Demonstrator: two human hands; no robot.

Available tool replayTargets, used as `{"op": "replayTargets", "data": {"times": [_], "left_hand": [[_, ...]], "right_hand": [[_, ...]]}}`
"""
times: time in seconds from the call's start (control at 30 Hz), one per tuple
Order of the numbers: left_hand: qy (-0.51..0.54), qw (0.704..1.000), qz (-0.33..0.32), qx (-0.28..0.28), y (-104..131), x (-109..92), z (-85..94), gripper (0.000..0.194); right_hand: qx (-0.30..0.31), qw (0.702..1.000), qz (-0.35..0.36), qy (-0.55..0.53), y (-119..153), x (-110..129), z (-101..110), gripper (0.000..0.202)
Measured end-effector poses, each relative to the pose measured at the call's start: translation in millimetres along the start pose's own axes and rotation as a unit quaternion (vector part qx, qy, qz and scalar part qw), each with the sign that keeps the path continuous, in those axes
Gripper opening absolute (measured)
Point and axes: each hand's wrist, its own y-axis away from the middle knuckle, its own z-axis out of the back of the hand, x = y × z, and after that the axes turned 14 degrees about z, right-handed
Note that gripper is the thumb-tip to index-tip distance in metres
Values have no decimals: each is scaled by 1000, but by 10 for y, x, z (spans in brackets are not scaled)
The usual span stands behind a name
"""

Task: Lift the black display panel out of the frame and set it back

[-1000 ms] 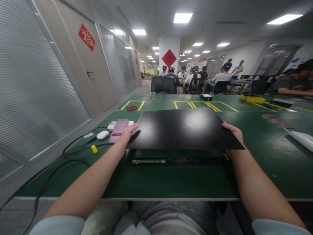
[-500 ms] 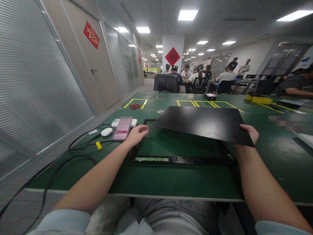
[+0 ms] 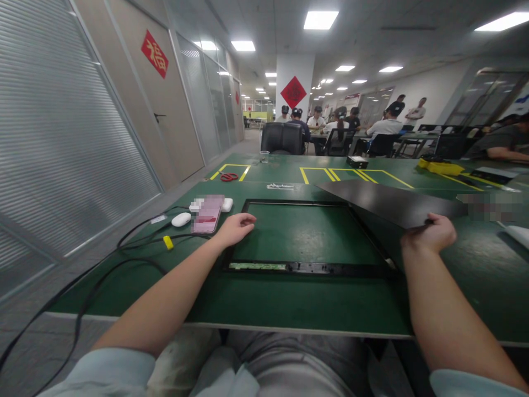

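My right hand (image 3: 436,234) grips the near edge of a thin black panel (image 3: 380,204), which is tilted and raised over the right side of a black rectangular frame (image 3: 330,268). The frame lies flat on the green table and surrounds bare tabletop; a green circuit-board strip (image 3: 258,266) runs along the left part of its near bar. My left hand (image 3: 237,229) is over the frame's left bar, fingers loosely bent and the thumb a little apart, with nothing visible in them. Whether it touches the bar is hidden.
Left of the frame are a phone (image 3: 208,214), a white mouse-like object (image 3: 181,220), a yellow tag (image 3: 167,242) and black cables (image 3: 136,262). Red-handled scissors (image 3: 228,177), small white pieces (image 3: 280,186), a clear cup (image 3: 264,157) and a yellow object (image 3: 440,167) lie farther back. Several people sit beyond.
The black panel has moved right with my right hand and tipped more steeply, uncovering the frame's far bar and the white pieces. My left hand has stayed nearly still.
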Motion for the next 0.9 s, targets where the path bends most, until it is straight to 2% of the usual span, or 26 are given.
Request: {"op": "replayTargets", "data": {"times": [0.1, 0.37, 0.57, 0.9], "left_hand": [[-5, 1000, -4, 1, 6, -7, -2, 37], [-16, 1000, -6, 2, 8, -18, -7, 35], [-26, 1000, -9, 0, 37, -57, 2, 34], [-32, 999, -11, -2, 28, -50, 7, 32]], "right_hand": [[-54, 998, 40, -15, 32, 28, 19, 19], [-62, 996, -3, 65, -39, -6, 69, 19], [-86, 991, 0, 105, -22, -17, 54, 16], [-62, 992, 33, 100, -29, -102, 57, 22]]}}
